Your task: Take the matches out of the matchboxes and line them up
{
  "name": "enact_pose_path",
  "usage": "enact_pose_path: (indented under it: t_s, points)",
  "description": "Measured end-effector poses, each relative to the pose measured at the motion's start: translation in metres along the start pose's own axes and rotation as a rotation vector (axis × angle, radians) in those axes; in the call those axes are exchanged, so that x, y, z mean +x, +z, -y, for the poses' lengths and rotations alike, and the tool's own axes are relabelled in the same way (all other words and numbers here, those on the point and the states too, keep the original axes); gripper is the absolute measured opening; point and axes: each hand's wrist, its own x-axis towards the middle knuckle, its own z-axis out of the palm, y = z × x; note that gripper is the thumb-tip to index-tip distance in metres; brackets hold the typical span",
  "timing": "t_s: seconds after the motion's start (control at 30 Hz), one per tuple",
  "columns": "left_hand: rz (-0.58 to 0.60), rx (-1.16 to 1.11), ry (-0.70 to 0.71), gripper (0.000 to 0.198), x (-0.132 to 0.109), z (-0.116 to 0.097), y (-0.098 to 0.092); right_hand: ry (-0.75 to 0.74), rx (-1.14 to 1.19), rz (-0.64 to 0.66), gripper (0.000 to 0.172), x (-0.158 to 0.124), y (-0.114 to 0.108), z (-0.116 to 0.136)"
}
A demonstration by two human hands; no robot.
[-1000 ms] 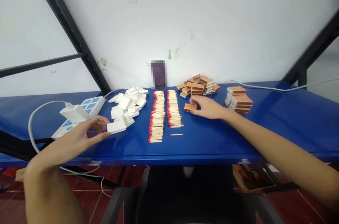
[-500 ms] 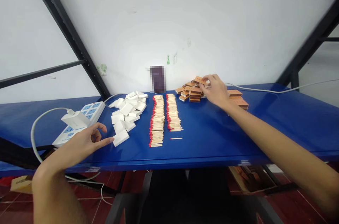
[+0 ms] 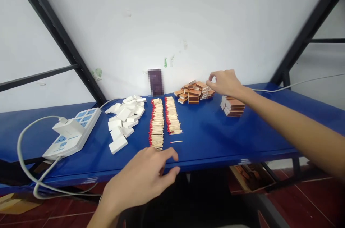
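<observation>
My left hand (image 3: 145, 177) hovers over the front edge of the blue table (image 3: 215, 136), fingers apart and holding nothing, just short of the near end of two rows of red-tipped matchsticks (image 3: 157, 123). A single loose match (image 3: 176, 142) lies beside them. My right hand (image 3: 225, 81) is raised at the back, between a loose pile of orange matchboxes (image 3: 192, 91) and a neat stack of orange matchboxes (image 3: 233, 106). Its fingers are curled, thumb and forefinger pinched together; whether anything is in them does not show. A heap of white inner trays (image 3: 125, 114) lies to the left, one tray (image 3: 118, 144) apart.
A white power strip (image 3: 81, 123) with a plugged adapter (image 3: 67, 126) and grey cable (image 3: 29, 170) lies at the left. A dark blurred object (image 3: 155, 82) leans on the white wall. Black frame struts (image 3: 59, 37) slant at both sides. Another cable (image 3: 296, 85) runs at back right.
My left hand left the white trays and swung right to the table's front edge by the matchsticks. My right hand lifted from the orange pile toward the stack.
</observation>
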Motion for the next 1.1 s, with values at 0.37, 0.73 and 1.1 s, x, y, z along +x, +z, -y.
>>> enact_pose_path:
  t_s: [0.37, 0.73, 1.1]
  points:
    - [-0.015, 0.277, -0.120, 0.052, 0.017, -0.005, 0.027, 0.246, -0.153, 0.370, 0.087, -0.010, 0.009, -0.069]
    - [0.004, 0.365, -0.272, 0.053, 0.032, -0.019, 0.032, 0.271, -0.143, 0.326, 0.062, -0.013, 0.018, -0.054]
    - [0.015, 0.361, -0.217, 0.049, 0.031, -0.026, 0.033, -0.179, 0.204, -0.074, 0.042, -0.018, 0.007, 0.004]
